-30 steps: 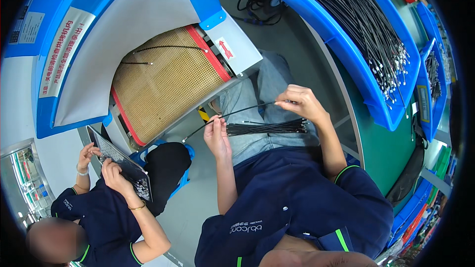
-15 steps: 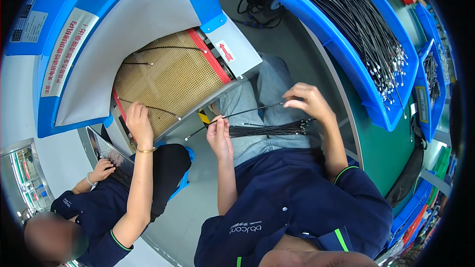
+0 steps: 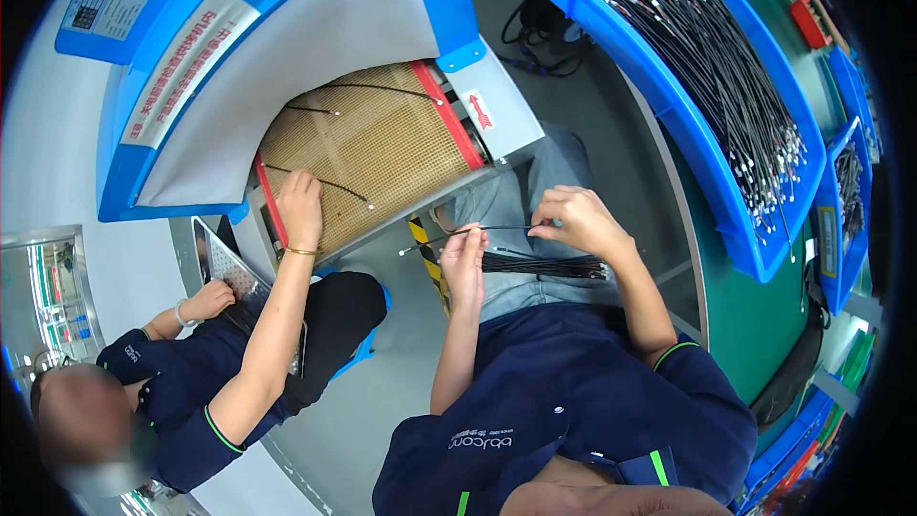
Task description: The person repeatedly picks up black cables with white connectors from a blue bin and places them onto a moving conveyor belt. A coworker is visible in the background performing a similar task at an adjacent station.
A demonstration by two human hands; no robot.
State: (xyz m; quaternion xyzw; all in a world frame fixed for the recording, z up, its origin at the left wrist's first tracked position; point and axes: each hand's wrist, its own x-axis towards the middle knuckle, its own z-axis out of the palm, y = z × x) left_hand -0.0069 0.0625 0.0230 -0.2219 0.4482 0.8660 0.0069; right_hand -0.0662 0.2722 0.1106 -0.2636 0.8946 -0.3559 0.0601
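A thin black cable [image 3: 504, 227] with a small white end is stretched between my two hands above my lap. My left hand [image 3: 465, 263] pinches it near its left end, which sticks out past the fingers. Close by on the right, my right hand [image 3: 581, 222] is closed on the cable with thumb and fingertips; its other end is hidden by that hand. Beneath both hands, a bundle of similar black cables [image 3: 544, 266] lies across my thighs.
A blue machine [image 3: 449, 0] with a mesh conveyor belt [image 3: 373, 139] stands ahead left, bearing three cables. A co-worker's hand [image 3: 301, 210] reaches onto the belt. A large blue bin [image 3: 659, 86] of black cables sits on the green table [image 3: 712, 220] to the right.
My right hand has come closer to my left along the cable, shortening the span between them. The whole view has shifted, so the machine and bin appear farther right and lower.
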